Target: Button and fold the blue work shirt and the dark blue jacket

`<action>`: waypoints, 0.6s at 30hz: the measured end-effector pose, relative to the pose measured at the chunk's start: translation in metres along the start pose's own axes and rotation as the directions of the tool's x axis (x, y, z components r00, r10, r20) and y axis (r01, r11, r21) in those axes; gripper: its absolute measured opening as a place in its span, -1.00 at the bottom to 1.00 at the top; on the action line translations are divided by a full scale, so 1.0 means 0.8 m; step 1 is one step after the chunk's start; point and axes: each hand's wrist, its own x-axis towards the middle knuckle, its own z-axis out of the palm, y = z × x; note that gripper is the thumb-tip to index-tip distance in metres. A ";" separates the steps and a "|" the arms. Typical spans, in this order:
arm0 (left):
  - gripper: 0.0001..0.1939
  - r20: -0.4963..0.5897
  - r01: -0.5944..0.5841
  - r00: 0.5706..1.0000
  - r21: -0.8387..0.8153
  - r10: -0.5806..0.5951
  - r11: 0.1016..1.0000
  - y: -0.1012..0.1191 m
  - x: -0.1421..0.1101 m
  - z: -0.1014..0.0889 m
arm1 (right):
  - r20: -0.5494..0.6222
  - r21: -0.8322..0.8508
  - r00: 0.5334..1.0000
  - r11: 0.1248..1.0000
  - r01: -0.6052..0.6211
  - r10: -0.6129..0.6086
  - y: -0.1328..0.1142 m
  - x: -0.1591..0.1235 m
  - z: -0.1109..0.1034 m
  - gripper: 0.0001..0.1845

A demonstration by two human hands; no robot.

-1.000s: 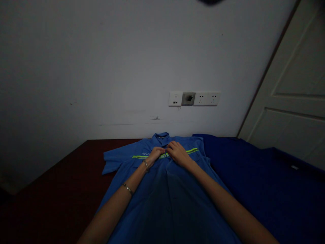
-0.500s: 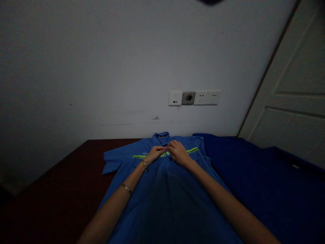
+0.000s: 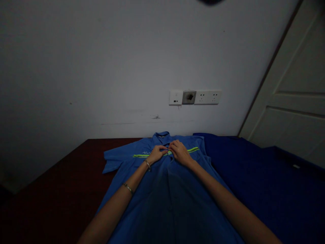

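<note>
A blue short-sleeved shirt lies spread flat, its collar towards the wall and a yellow-green stripe across its chest. My left hand pinches the shirt's front opening at the stripe, thumb and finger together. Just to its right, my right hand grips the other side of the same opening with bent fingers. The fingertips of both hands nearly meet below the collar. Whatever small part lies between them is too small and dark to make out. Two bracelets circle my left forearm and wrist.
The shirt rests on a dark red-brown table. To the right lies a dark blue cloth. Behind stands a white wall with a row of sockets, and a white panelled door is at the right.
Both hands stay at the chest stripe. My left hand has shifted very slightly right, and the fingers have adjusted a little on the cloth.
</note>
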 end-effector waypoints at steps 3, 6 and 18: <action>-0.80 -0.012 0.053 0.999 -0.001 -0.053 0.999 0.001 -0.002 0.002 | 0.071 0.143 0.997 0.989 -0.048 0.038 0.009 0.005 -0.005 -0.88; -0.79 -0.032 0.077 0.997 0.012 -0.076 0.997 0.004 -0.005 0.004 | 0.124 0.324 0.958 0.902 -0.286 0.259 0.018 0.017 -0.018 -0.87; -0.86 -0.130 -0.005 0.991 0.049 0.011 0.999 -0.004 -0.008 0.011 | 0.723 0.512 0.445 0.023 -0.859 0.529 -0.015 0.021 -0.011 -0.84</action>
